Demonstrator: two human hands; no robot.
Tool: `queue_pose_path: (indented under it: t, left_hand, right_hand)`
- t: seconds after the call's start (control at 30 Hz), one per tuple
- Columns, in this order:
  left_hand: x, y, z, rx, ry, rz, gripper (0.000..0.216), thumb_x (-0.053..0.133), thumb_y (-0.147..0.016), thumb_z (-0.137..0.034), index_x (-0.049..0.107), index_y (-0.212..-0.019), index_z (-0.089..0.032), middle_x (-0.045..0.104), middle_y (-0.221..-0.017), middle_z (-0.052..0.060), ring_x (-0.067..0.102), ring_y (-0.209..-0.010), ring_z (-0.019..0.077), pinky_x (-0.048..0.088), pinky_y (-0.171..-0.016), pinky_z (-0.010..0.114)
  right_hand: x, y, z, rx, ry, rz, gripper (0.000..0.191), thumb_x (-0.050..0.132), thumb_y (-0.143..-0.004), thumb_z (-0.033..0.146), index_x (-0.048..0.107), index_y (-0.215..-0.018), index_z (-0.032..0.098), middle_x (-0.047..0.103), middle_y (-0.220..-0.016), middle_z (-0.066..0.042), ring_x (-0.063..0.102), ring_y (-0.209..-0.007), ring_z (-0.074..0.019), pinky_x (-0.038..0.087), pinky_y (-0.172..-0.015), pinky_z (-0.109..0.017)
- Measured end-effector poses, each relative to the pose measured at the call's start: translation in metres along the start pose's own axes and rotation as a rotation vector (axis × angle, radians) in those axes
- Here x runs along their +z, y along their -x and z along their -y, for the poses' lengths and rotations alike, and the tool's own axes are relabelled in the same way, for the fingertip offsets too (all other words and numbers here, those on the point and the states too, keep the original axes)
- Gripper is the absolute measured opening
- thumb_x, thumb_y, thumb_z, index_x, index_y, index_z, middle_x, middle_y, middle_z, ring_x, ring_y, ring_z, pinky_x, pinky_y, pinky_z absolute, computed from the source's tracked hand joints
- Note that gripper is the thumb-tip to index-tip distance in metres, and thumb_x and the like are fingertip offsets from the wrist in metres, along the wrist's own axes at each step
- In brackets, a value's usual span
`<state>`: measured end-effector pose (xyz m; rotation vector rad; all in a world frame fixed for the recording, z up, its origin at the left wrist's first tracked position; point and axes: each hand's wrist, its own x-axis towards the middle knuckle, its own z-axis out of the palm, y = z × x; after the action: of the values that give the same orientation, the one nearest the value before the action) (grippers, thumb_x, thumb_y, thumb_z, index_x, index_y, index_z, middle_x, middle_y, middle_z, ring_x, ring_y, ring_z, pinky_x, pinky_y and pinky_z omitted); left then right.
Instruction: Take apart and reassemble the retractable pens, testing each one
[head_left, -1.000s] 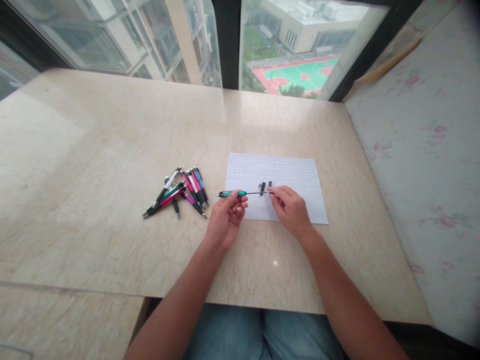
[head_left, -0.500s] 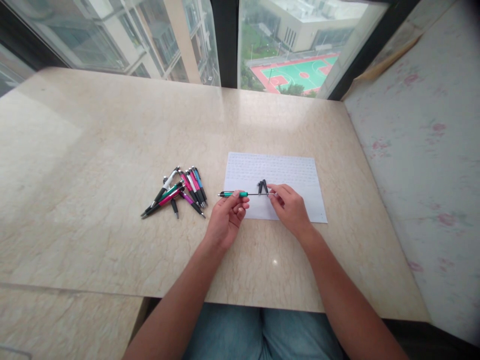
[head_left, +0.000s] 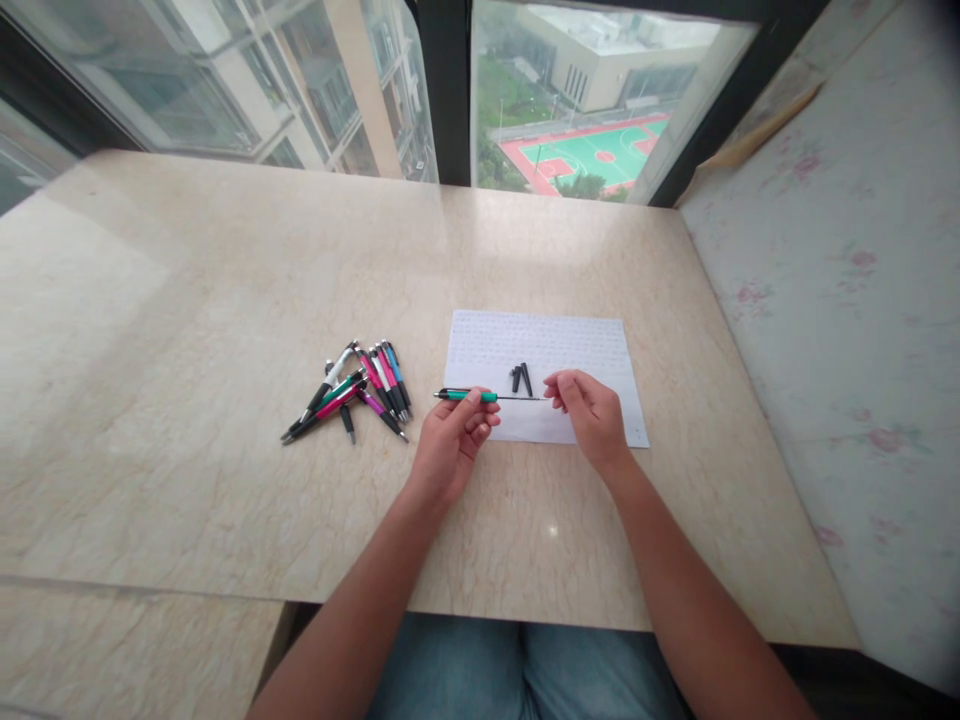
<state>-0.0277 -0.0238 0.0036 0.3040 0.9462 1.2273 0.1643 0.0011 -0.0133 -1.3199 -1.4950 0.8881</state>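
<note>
**A:** Item, location?
**B:** One green pen barrel (head_left: 466, 395), refill (head_left: 521, 398) protruding, over the paper (head_left: 585, 345), mid bench (head_left: 187, 300). My left hand (head_left: 450, 448) clasps the barrel.
**A:** Other hand?
**B:** My right hand (head_left: 595, 420) is half-curled at the refill's tip, grip indiscernible. Advice: keep the refill level and straight.

Most probably a private home, a bedroom or living room on a high floor of an apartment building. Seated at a wide bay-window ledge (head_left: 225, 280) of beige marble-look stone, used here as a desk. Directly behind it, large glass panes divided by a black frame post (head_left: 444, 90). Through the glass, far below, neighbouring apartment blocks (head_left: 247, 80) and a green-and-red basketball court (head_left: 592, 155), hence the high floor. At the right side, touching the ledge, a pale padded surface with faded pink flower print (head_left: 840, 300), perhaps a mattress or cushion. On the stone, a lined handwritten sheet of paper (head_left: 585, 345) and, near it, a small heap of colourful click pens (head_left: 352, 385).
</note>
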Motion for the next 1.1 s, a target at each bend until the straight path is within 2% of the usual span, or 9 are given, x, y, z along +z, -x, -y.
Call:
queue_pose_path:
  t: [0.1, 0.2, 0.43, 0.73, 0.83, 0.93, 1.1]
  left_hand:
    - [0.000, 0.000, 0.002, 0.025, -0.047, 0.011, 0.026, 0.079, -0.074, -0.030, 0.071, -0.087, -0.009, 0.070, -0.075, 0.007, 0.065, -0.062, 0.0074, 0.048, -0.055, 0.012]
    - [0.000, 0.000, 0.003, 0.051, -0.092, 0.015, 0.027, 0.079, -0.075, -0.031, 0.070, -0.089, -0.010, 0.071, -0.075, 0.006, 0.065, -0.062, 0.0079, 0.048, -0.056, 0.013]
    - [0.002, 0.003, 0.003, 0.075, -0.183, 0.106, 0.028, 0.075, -0.079, -0.033, 0.062, -0.097, -0.016, 0.075, -0.094, 0.010, 0.071, -0.071, 0.0147, 0.050, -0.059, 0.019]
    - [0.001, 0.001, 0.004, 0.116, -0.176, 0.084, 0.024, 0.074, -0.080, -0.028, 0.061, -0.097, -0.016, 0.075, -0.094, 0.009, 0.068, -0.070, 0.0100, 0.049, -0.061, 0.016]
    - [0.001, -0.001, 0.003, 0.140, -0.152, 0.028, 0.025, 0.076, -0.079, -0.028, 0.061, -0.095, -0.016, 0.075, -0.094, 0.009, 0.067, -0.068, 0.0092, 0.049, -0.059, 0.016]
    - [0.000, -0.002, 0.002, 0.157, -0.120, -0.028, 0.028, 0.077, -0.076, -0.028, 0.061, -0.095, -0.016, 0.075, -0.094, 0.009, 0.067, -0.067, 0.0086, 0.049, -0.058, 0.015]
    - [0.000, -0.003, 0.003, 0.103, -0.114, -0.024, 0.029, 0.078, -0.076, -0.029, 0.061, -0.094, -0.015, 0.075, -0.089, 0.009, 0.067, -0.066, 0.0088, 0.048, -0.057, 0.015]
  right_hand:
    - [-0.001, 0.002, 0.008, 0.017, -0.078, 0.126, 0.035, 0.048, -0.096, 0.044, 0.068, -0.084, 0.018, 0.067, -0.071, -0.003, 0.060, -0.064, -0.0137, 0.048, -0.059, -0.026]
    - [0.001, 0.004, 0.014, -0.027, -0.003, 0.188, 0.028, 0.056, -0.092, 0.040, 0.066, -0.077, 0.018, 0.066, -0.068, -0.002, 0.060, -0.062, -0.0138, 0.048, -0.060, -0.027]
    - [0.005, 0.005, 0.015, -0.101, 0.076, 0.153, 0.014, 0.062, -0.087, 0.029, 0.067, -0.080, 0.018, 0.067, -0.071, -0.002, 0.057, -0.061, -0.0124, 0.047, -0.059, -0.026]
    - [0.005, 0.004, 0.017, -0.129, 0.076, 0.167, 0.007, 0.062, -0.085, 0.024, 0.068, -0.083, 0.020, 0.070, -0.077, -0.002, 0.061, -0.065, -0.0133, 0.049, -0.059, -0.026]
    - [0.003, 0.003, 0.014, -0.116, 0.088, 0.143, 0.006, 0.063, -0.084, 0.024, 0.068, -0.084, 0.020, 0.071, -0.080, -0.003, 0.063, -0.069, -0.0142, 0.049, -0.060, -0.026]
    - [0.000, 0.001, 0.009, -0.078, 0.143, 0.057, 0.006, 0.063, -0.083, 0.023, 0.068, -0.084, 0.020, 0.072, -0.082, -0.004, 0.064, -0.072, -0.0153, 0.050, -0.060, -0.026]
    - [0.001, -0.003, -0.002, -0.056, 0.291, -0.091, 0.012, 0.061, -0.083, 0.021, 0.069, -0.092, 0.019, 0.071, -0.079, -0.003, 0.061, -0.064, -0.0142, 0.049, -0.059, -0.027]
